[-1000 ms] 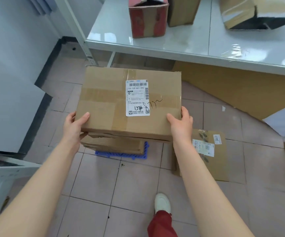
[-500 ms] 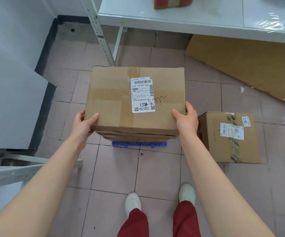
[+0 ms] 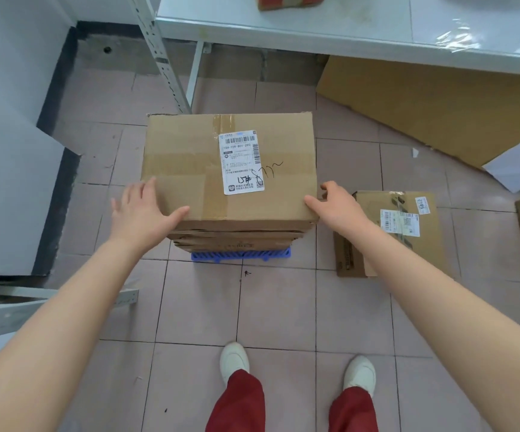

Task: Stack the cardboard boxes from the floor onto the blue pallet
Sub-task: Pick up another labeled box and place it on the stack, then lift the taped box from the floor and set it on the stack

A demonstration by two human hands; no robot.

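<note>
Hands flank the top box [image 3: 190,169], which hides most of the pallet [image 3: 241,255].

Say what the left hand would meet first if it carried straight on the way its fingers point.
The left hand points up-right, so it would press straight into the top box; its thumb already lies on the lid.

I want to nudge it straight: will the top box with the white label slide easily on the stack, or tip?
The top box is wide and flat-bottomed, so it would probably slide rather than tip. It looks broader than the blue pallet, so a hard push might shift the stack. Its taped cardboard looks stiff. Weight cannot be judged.
</note>
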